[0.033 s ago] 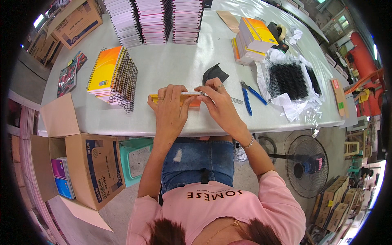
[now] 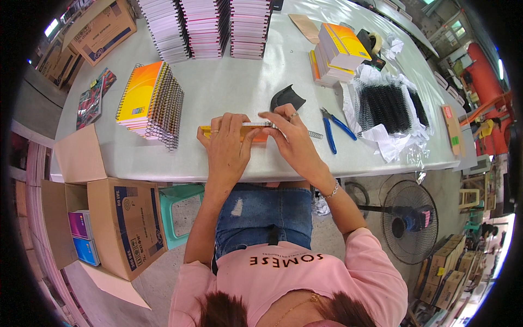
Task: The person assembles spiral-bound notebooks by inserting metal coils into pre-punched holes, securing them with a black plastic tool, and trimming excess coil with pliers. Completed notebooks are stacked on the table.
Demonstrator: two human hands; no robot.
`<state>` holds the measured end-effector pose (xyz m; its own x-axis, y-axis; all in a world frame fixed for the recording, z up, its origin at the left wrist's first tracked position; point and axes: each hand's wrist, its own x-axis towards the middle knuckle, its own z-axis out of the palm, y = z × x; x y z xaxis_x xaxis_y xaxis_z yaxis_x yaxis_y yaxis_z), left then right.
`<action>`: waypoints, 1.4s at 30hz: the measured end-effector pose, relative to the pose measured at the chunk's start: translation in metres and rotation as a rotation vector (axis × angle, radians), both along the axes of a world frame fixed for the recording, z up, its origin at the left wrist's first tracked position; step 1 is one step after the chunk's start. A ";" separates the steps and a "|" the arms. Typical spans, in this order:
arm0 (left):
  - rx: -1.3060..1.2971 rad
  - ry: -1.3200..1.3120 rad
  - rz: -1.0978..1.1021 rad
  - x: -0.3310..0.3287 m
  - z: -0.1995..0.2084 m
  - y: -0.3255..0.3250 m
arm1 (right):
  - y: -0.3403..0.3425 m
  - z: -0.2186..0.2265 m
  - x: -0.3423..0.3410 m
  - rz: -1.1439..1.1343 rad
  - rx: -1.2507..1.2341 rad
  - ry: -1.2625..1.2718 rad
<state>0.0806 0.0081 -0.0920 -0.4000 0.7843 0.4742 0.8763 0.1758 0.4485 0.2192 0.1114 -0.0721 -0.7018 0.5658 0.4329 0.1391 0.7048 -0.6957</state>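
At the table's near edge, my left hand [image 2: 226, 150] grips a yellow-orange notebook [image 2: 259, 137] held on edge, fingers over its far side and thumb on the near side. My right hand [image 2: 294, 143] pinches at the notebook's right end, where a wire spiral coil [image 2: 315, 134] sticks out to the right past my fingers. Its index finger is lifted slightly over the upper edge. Fingers partly hide where coil and pages meet. Just beyond the right hand rests a curved black piece [image 2: 287, 99]. Blue-handled cutting pliers [image 2: 330, 137] lie partly spread to the right.
Coil-bound yellow notebooks [image 2: 140, 94] are stacked at left, unbound ones [image 2: 340, 46] at back right. Black coils [image 2: 384, 109] lie on white paper. Tall notebook stacks [image 2: 204, 32] stand at the back. An open carton [image 2: 128, 223] and a fan [image 2: 409, 220] flank me below the table.
My right index finger has shifted slightly away from me, up off the notebook's edge. Everything else looks the same.
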 end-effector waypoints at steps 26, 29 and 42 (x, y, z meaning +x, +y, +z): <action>0.213 -0.065 0.057 0.002 -0.002 -0.005 | 0.002 0.005 0.005 0.008 0.049 0.058; 0.343 -0.150 0.140 0.004 -0.005 -0.003 | 0.001 0.004 0.006 0.010 0.037 0.067; 0.277 -0.413 -0.015 -0.016 -0.025 -0.005 | 0.061 -0.002 0.014 -0.053 -0.049 -0.107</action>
<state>0.0648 0.0032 -0.1173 -0.5880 0.6582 0.4701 0.6170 -0.0109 0.7869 0.2328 0.1724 -0.0745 -0.7110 0.6218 0.3284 0.2503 0.6602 -0.7081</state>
